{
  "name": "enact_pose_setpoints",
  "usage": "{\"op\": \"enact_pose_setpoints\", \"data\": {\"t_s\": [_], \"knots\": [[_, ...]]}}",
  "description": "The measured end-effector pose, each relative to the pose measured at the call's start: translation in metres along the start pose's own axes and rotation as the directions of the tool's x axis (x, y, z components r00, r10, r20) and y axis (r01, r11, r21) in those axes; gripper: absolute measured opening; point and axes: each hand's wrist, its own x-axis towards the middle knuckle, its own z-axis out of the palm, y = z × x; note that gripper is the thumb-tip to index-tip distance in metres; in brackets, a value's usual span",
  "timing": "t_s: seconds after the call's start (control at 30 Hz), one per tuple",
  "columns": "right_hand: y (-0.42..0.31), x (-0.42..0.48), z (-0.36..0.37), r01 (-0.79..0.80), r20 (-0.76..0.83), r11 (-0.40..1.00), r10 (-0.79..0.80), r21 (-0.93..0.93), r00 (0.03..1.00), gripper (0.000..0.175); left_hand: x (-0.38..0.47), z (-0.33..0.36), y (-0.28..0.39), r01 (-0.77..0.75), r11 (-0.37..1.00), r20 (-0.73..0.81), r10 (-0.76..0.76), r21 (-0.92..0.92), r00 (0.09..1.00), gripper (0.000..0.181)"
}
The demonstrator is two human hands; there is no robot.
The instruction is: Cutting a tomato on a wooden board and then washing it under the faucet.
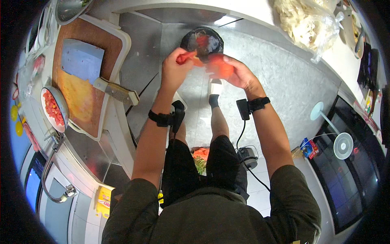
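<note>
My right hand holds a peeled-looking red tomato, blurred by motion. Pinched in the fingers of my left hand is a crumpled strip of red tomato skin, whose lower end hangs toward the tomato. Both hands are above a waste bin with a black liner on the floor, and red scraps show inside it. To the left, a cleaver lies on a wooden cutting board, its handle jutting past the board's edge. Beside the board stands a bowl of diced red tomato.
A metal colander sits at the upper left, and a curved faucet at the lower left. Upper right, a clear plastic bag of pale food rests on the white counter. A white standing fan is at the right. Wrist cables trail past my legs.
</note>
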Motion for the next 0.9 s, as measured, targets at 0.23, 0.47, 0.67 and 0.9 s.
{"op": "enact_pose_setpoints", "data": {"t_s": [0.23, 0.47, 0.67, 0.9], "knots": [[0.002, 0.005, -0.022, 0.068, -0.021, 0.985, -0.065, 0.160, 0.998, 0.066, 0.031, 0.038, -0.061, 0.135, 0.961, -0.152, -0.175, -0.243, 0.973, 0.021], [0.020, 0.041, -0.020, 0.114, -0.143, 0.973, -0.086, 0.202, 0.986, 0.067, 0.080, 0.077, -0.193, 0.080, 0.987, -0.246, -0.044, 0.141, 0.968, 0.064], [0.036, 0.043, -0.065, 0.217, -0.355, 0.857, -0.406, -0.467, 0.842, 0.061, 0.051, 0.105, -0.072, 0.577, 0.752, 0.266, -0.513, -0.320, 0.816, 0.061], [0.017, 0.011, 0.037, 0.147, 0.028, 0.143, -0.619, -0.979, 0.785, 0.061, 0.005, 0.071, -0.026, 0.487, 0.312, 0.434, -0.227, -0.816, 0.872, 0.042]]}}
